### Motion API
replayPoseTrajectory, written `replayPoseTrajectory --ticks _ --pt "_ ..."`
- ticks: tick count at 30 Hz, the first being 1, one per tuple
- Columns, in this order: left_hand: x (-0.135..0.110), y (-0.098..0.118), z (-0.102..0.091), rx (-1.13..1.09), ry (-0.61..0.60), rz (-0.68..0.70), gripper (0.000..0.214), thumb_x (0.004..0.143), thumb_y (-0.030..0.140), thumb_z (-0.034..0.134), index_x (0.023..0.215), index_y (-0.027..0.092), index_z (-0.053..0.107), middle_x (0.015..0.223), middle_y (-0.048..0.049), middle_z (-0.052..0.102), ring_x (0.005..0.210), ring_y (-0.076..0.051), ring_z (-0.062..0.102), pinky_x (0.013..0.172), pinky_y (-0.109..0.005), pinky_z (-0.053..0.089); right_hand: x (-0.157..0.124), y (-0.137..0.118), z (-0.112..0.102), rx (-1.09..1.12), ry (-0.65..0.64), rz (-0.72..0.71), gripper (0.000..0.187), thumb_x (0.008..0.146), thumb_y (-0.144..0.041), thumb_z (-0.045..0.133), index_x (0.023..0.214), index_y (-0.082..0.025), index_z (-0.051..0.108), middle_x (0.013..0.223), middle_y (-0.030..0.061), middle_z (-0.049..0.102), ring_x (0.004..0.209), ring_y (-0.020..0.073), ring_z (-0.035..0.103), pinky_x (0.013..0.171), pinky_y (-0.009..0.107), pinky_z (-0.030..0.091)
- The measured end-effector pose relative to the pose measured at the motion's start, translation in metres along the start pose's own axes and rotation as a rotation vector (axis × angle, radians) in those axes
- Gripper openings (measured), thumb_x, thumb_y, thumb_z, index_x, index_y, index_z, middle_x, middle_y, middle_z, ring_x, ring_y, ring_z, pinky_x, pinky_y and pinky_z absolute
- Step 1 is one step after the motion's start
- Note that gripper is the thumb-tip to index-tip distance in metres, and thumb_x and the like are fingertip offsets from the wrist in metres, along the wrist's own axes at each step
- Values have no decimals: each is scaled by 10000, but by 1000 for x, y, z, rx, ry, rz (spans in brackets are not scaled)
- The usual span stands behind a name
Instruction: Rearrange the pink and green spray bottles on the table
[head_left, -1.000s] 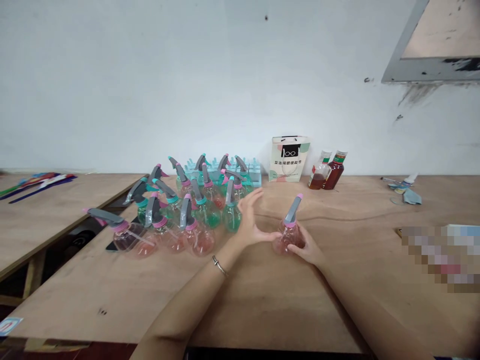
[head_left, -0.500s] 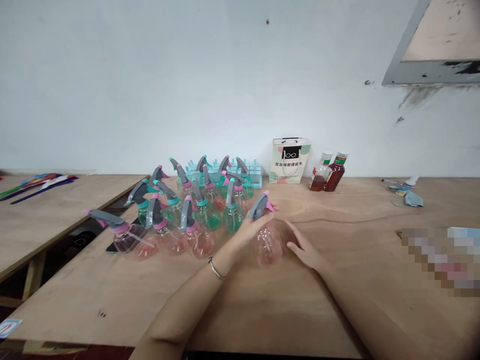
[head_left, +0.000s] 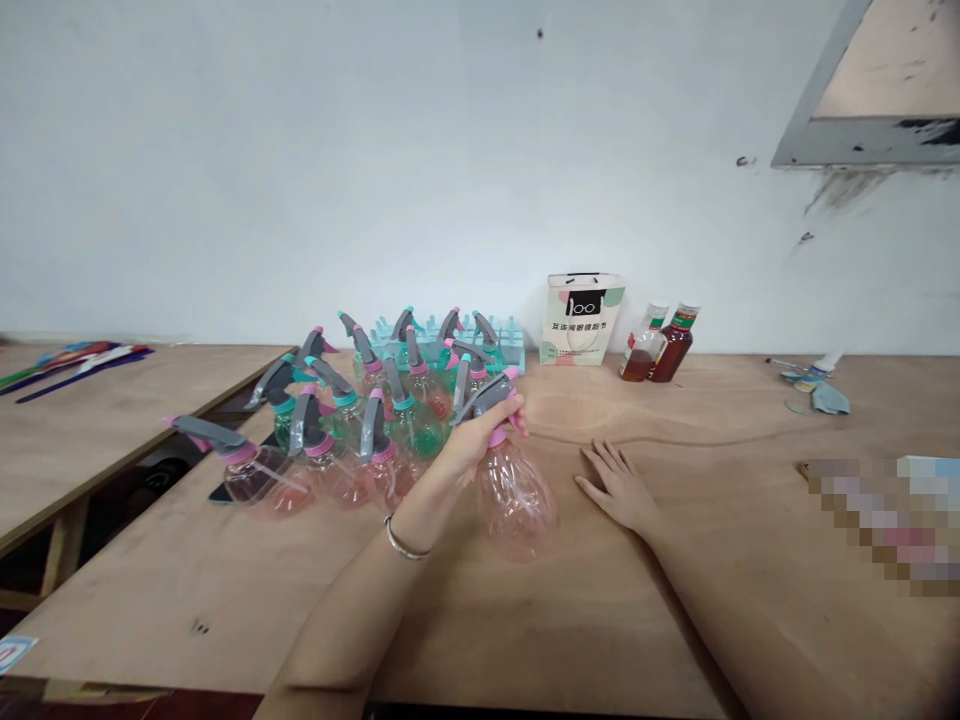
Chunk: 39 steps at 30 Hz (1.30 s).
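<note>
Gripping the pink sprayer (head_left: 517, 505) by its neck and trigger, the left hand (head_left: 474, 440) is wearing a bracelet (head_left: 406, 541) at the wrist and holding on with curled fingers! The sprayer is leaning, its grey head tipping to the left and its round body sitting between the two hands; whether its base is touching the table (head_left: 465, 640), I cannot tell. Over on the right, the right hand (head_left: 622, 490) is holding nothing, spreading its fingers palm down at the tabletop, near the sprayer but apart from it. And look left: the other sprayers (head_left: 418, 430) are crowding together, pink and green, the nearest ones standing just beside the left hand. Behind them a teal rack (head_left: 512, 345) is showing. Farther right, a paper bag (head_left: 562, 330) is standing by the wall, with two sauce bottles (head_left: 673, 350) leaning close beside it.
</note>
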<state>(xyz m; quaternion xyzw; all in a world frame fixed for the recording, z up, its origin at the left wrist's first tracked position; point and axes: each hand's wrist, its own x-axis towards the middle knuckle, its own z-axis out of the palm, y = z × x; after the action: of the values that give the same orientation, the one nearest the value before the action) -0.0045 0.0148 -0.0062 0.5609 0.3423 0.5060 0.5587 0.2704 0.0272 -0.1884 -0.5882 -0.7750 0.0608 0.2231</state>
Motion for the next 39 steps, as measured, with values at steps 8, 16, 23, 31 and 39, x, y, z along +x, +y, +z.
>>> replayPoseTrajectory --ticks 8,16,23,31,39 --pt "-4 6 1 87 -108 30 284 768 476 695 698 202 668 657 -25 656 643 -160 613 663 -295 503 0 0 -1 23 7 5 652 932 -660 428 1427 -251 543 1595 124 415 1510 353 320 1232 601 228" --pt "0 2 6 135 30 33 259 778 453 667 706 204 661 794 -51 701 750 -172 629 641 -270 465 0 -1 -1 14 15 8 647 928 -665 434 1414 -256 555 1587 122 429 1511 349 319 1233 594 236" --pt "4 -5 3 85 175 80 279 779 433 621 625 201 600 655 -21 626 668 -149 592 626 -269 461 0 -6 -7 5 -19 27 674 929 -654 436 1426 -213 548 1593 151 410 1515 362 304 1239 593 220" --pt "4 -7 3 130 94 136 268 790 429 633 655 198 644 756 -48 687 755 -175 636 726 -300 513 1 -10 -10 -34 -40 33 667 939 -634 436 1433 -199 543 1592 159 409 1517 356 302 1238 576 233" --pt "5 -9 3 250 48 71 253 780 425 647 711 181 655 806 -41 699 699 -144 601 631 -256 459 0 -21 -21 -130 -120 49 671 979 -586 380 1481 -153 484 1618 164 356 1534 332 264 1245 546 223"
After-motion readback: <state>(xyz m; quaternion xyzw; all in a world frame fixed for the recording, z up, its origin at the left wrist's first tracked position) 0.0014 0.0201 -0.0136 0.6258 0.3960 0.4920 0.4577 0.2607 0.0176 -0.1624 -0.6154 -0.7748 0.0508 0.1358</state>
